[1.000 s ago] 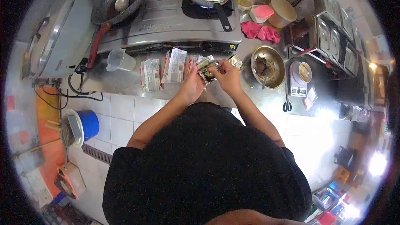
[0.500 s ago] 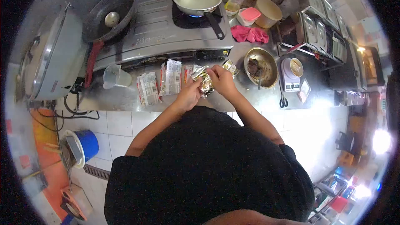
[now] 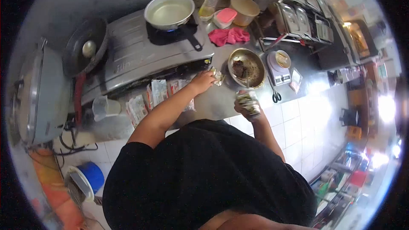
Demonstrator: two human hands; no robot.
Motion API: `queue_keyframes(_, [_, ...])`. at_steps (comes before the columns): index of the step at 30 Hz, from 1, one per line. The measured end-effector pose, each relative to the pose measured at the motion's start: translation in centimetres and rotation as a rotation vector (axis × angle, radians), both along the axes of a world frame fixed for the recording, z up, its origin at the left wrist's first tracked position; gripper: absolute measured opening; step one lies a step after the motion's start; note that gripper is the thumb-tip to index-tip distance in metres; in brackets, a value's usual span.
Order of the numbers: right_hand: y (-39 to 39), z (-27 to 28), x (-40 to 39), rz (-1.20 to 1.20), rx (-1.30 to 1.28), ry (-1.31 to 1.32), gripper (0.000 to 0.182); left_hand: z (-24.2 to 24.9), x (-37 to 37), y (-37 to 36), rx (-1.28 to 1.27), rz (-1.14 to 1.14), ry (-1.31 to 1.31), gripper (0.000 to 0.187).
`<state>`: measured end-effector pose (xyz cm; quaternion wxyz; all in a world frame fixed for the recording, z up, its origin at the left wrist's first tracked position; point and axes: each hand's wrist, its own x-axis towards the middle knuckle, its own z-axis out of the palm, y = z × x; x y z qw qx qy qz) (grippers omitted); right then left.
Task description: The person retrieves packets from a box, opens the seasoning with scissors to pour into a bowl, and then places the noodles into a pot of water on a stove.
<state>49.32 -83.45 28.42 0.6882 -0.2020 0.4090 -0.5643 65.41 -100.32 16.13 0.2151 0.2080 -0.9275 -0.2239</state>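
Note:
My left hand (image 3: pixel 203 81) reaches across the counter, its fingers closed at the edge of a crumpled gold-silver foil sachet (image 3: pixel 218 77) by the bowl. My right hand (image 3: pixel 245 108) is wrapped round a shiny foil packet (image 3: pixel 248 102), held over the counter's front edge and somewhat blurred. Just beyond it stands a steel bowl (image 3: pixel 259 70) with dark brown paste and a spoon handle. Several red-and-white printed packets (image 3: pixel 159 91) lie to the left, partly behind my left forearm.
A pan of clear liquid (image 3: pixel 169 12) sits over a lit burner on the stove (image 3: pixel 123 51). Right of the bowl are a kitchen scale (image 3: pixel 279 70) and scissors (image 3: pixel 276 96). A pink cloth (image 3: pixel 228 36) lies behind. At left are a plastic jug (image 3: pixel 105 107) and a dark wok (image 3: pixel 91 34).
My hands have moved apart. The right one has swung right and down with foil in it; the left one has reached the foil sachet beside the bowl. The view has shifted.

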Motion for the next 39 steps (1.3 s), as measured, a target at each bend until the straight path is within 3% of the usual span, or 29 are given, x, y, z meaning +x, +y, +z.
queue_keyframes(2, [-0.9,-1.1,-0.5,0.362,-0.093,1.557,0.012,-0.5,-0.4,-0.9,0.049,0.000,-0.093,0.014])
queue_keyframes(3, [-0.4,-1.8,-0.7,0.342,-0.079,1.558,0.012,-1.2,-0.4,-1.1,0.044,-0.022,-0.093,0.014])
queue_keyframes(5, [0.1,-4.1,-1.2,0.195,0.072,0.796,0.015,-2.2,-0.5,-1.9,-0.076,-0.048,-0.277,0.019])
queue_keyframes(8, [0.6,-7.2,-1.7,0.018,-0.011,0.581,0.018,-0.1,-0.1,-1.6,0.136,-0.068,-0.280,0.024])
queue_keyframes(9, [-1.2,-2.6,-0.4,0.278,-0.240,1.430,0.018,0.1,0.0,-1.2,0.134,-0.072,-0.284,0.024])
queue_keyframes(10, [-1.3,-2.8,0.0,0.274,-0.239,1.427,0.018,0.2,0.1,-0.5,0.185,0.029,-0.171,0.028])
queue_keyframes(12, [-1.8,-3.0,0.4,0.251,-0.197,1.667,0.018,-0.4,-0.4,0.0,0.229,0.133,-0.054,0.033])
queue_keyframes(14, [-1.9,-2.8,0.8,0.265,-0.199,1.555,0.021,-2.5,-1.2,0.3,0.363,0.388,-0.102,0.046])
queue_keyframes(18, [-2.2,-3.0,1.8,0.362,-0.308,1.508,0.023,-1.0,-0.4,0.1,0.543,0.417,-0.211,0.043])
queue_keyframes(21, [-2.7,-2.6,2.1,0.248,-0.347,1.492,0.021,-0.9,0.7,0.7,0.568,0.443,-0.216,0.038])
queue_keyframes(23, [-3.1,-1.8,2.3,0.113,-0.161,1.349,0.022,-0.8,1.3,1.9,0.114,0.462,0.042,0.035])
queue_keyframes(24, [-3.2,-1.5,2.4,0.114,-0.166,1.350,0.022,-0.7,1.3,2.3,0.111,0.465,0.043,0.035])
queue_keyframes(26, [-3.4,-0.8,2.8,0.061,-0.271,1.192,0.015,-0.3,0.8,2.8,0.839,0.420,0.181,0.033])
queue_keyframes(27, [-3.5,-0.4,2.9,0.102,-0.255,1.110,0.013,0.7,0.5,3.4,0.996,0.387,0.281,0.031])
queue_keyframes(28, [-3.7,0.0,2.9,0.099,-0.258,1.116,0.013,2.2,0.7,3.9,0.993,0.382,0.285,0.031])
queue_keyframes(30, [-4.2,0.5,3.1,0.106,-0.471,1.148,0.011,4.8,1.3,5.0,1.542,0.117,0.847,0.041])
queue_keyframes(31, [-4.6,0.6,3.3,0.014,-0.640,1.223,0.010,5.4,1.7,5.6,1.135,0.107,0.717,0.057])
queue_keyframes(32, [-5.1,0.3,3.5,0.012,-0.640,1.223,0.010,6.1,1.9,5.9,1.135,0.106,0.715,0.057])
queue_keyframes(34, [-5.9,-0.5,4.3,-0.235,-0.621,1.211,0.013,8.7,2.5,6.7,0.811,0.217,0.622,0.070])
queue_keyframes(35, [-5.8,-0.8,5.1,-0.257,-0.445,0.992,0.016,9.1,2.5,7.0,0.746,0.220,0.652,0.075])
queue_keyframes(36, [-5.7,-1.2,5.3,-0.257,-0.449,0.990,0.016,9.0,2.3,7.1,0.742,0.221,0.651,0.075])
queue_keyframes(38, [-5.8,-1.9,5.6,-0.196,-0.138,0.530,0.019,8.3,1.9,7.1,0.621,0.183,0.862,0.075])
queue_keyframes(39, [-5.9,-1.9,6.0,-0.239,-0.148,0.584,0.018,8.6,2.1,7.2,0.650,0.183,0.853,0.073])
